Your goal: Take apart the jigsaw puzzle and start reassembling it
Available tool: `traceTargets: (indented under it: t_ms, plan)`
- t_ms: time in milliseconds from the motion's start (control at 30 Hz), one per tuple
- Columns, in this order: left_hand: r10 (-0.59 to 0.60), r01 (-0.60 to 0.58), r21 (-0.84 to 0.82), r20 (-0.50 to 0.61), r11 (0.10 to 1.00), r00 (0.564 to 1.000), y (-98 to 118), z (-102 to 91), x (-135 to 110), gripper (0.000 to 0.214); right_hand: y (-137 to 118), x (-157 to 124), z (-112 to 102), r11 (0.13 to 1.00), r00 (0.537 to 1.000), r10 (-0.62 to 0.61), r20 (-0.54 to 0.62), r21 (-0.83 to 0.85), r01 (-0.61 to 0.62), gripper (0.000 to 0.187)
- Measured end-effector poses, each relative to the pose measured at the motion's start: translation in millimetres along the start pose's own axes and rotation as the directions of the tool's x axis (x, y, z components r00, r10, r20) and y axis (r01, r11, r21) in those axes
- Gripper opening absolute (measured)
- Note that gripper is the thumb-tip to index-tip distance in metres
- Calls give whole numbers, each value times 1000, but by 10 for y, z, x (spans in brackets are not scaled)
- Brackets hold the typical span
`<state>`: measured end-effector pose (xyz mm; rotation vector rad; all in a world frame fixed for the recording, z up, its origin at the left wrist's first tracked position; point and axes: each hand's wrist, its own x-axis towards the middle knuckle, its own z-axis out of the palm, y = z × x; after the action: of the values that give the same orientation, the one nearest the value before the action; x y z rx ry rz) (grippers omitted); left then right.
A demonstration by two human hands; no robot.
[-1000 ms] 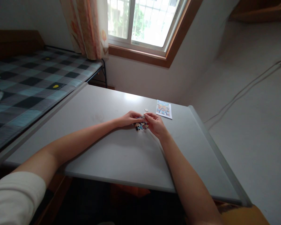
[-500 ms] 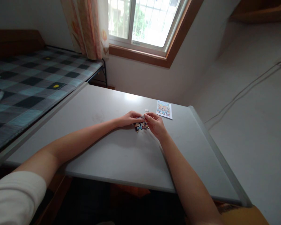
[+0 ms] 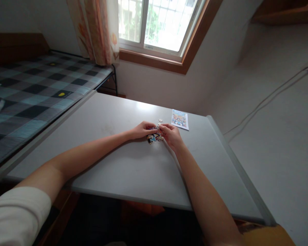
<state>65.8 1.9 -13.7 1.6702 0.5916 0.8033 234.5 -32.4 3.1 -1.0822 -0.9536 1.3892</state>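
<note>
A partly joined jigsaw puzzle (image 3: 154, 137) with a colourful printed picture is between my hands, above or on the table. My left hand (image 3: 141, 130) grips its upper left side, thumb on top and fingers at the far edge. My right hand (image 3: 170, 134) pinches at the puzzle's upper right edge with thumb and forefinger; whether a separate piece is in that pinch is too small to tell. Just beyond the fingers, a loose puzzle piece (image 3: 160, 120) lies pale side up. My fingers cover part of the puzzle's far edge.
The grey-white table (image 3: 133, 167) has raised edge strips at both sides. A printed picture card (image 3: 180, 119) lies beyond my right hand. To the left is a bed with a checked mattress (image 3: 53, 82). A window (image 3: 159, 25) and curtain (image 3: 97, 30) are behind the table.
My right hand has shifted very slightly at the puzzle's edge. The left hand, the card and the loose piece stay in place.
</note>
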Motion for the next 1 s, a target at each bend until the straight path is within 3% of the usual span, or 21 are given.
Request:
traceTargets:
  t_ms: [233,567,1000]
  plan:
    - [37,-44,-43,-154,998,987,-48,2,27,45,22,24,21,999,997,-35,-64,30,37,32]
    - [10,-18,-41,-182,999,983,-89,11,46,43,65,44,1,999,994,-11,-113,-32,8,32]
    - [24,-28,-12,-239,1000,971,-92,-14,63,44,47,44,-44,972,978,-166,-123,-191,141,41]
